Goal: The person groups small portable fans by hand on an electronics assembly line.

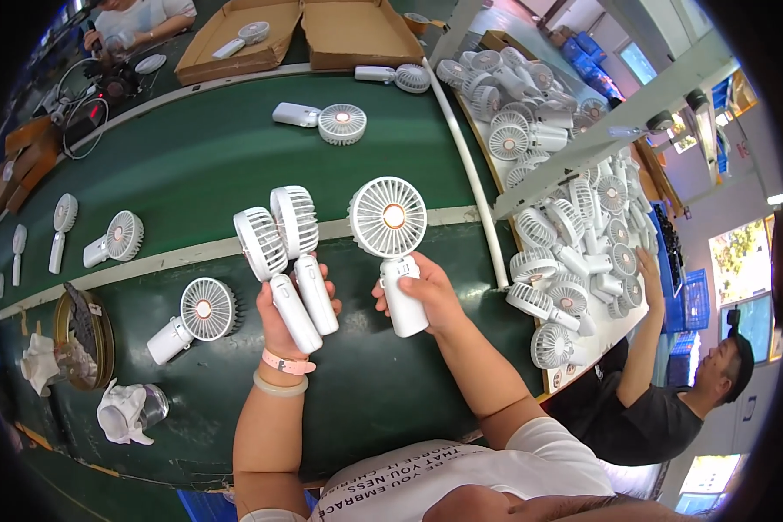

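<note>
Two white handheld fans [294, 300] stand side by side in my left hand [278, 326], its fingers wrapped around both handles and their round grilles pointing up. My right hand [428, 291] grips a third white handheld fan [406, 304] upright by its handle, with the thumb across the front near the top of the handle. The grille of that fan faces me and has an orange-ringed centre. To the left of my left hand, another white fan [204, 309] lies on the dark green bench [357, 409].
Several fans lie on the green belt [235, 148], including one fan [343, 123] beyond my hands. A board [539, 376] piled with fans stands at right, where a person in black reaches in. Jars with white cloths [152, 404] and open cardboard boxes [348, 39] sit around.
</note>
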{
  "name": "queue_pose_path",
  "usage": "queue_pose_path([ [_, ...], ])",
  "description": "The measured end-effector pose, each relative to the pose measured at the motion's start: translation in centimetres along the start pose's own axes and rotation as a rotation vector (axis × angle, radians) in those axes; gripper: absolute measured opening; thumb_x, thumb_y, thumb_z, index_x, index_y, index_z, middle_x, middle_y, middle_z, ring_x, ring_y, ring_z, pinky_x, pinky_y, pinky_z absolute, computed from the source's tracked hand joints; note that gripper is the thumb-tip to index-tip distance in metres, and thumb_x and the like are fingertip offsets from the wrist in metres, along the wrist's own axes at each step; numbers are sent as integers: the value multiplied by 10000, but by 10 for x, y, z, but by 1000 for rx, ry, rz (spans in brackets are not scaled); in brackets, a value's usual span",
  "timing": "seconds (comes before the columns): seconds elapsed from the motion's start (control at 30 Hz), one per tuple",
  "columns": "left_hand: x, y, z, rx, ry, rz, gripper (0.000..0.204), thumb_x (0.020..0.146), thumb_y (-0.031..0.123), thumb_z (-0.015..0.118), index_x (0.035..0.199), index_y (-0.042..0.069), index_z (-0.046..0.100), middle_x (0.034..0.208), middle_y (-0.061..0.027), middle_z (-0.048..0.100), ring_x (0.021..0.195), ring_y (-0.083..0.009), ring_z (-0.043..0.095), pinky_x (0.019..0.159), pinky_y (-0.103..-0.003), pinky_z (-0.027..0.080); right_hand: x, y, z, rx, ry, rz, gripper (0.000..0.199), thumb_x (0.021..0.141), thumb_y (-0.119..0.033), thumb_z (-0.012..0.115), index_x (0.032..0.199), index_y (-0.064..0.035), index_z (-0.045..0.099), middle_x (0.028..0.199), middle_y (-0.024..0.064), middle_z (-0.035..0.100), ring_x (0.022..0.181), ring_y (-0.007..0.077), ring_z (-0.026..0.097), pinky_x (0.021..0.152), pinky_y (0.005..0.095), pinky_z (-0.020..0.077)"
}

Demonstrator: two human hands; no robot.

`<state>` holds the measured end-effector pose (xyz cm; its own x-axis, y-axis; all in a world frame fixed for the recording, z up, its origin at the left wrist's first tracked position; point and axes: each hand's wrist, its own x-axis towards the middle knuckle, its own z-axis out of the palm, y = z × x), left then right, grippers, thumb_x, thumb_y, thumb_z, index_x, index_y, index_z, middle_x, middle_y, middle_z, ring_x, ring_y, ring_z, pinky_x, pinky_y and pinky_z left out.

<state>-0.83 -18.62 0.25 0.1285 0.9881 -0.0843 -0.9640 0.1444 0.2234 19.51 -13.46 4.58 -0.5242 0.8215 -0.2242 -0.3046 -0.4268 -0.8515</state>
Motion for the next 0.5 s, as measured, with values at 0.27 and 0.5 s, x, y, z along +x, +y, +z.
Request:
queue_pose_path([
  [0.27,-1,-3,0,67,52,2,713,720,531,606,1230,67,428,1015,-85,573,843,-218,578,723,-367,481,15,17,4,160,69,-106,387,797,-119,594,1135,11,457,951,175,613,819,256,639,716,357,545],
  [0.5,-3,-10,2,117,8,12,648,727,471,573,1186,28,461,1046,-111,577,997,-273,574,907,-465,448,18,23,-7,7,55,-96,396,786,-52,612,1151,8,471,1038,167,610,914,254,624,826,372,505],
])
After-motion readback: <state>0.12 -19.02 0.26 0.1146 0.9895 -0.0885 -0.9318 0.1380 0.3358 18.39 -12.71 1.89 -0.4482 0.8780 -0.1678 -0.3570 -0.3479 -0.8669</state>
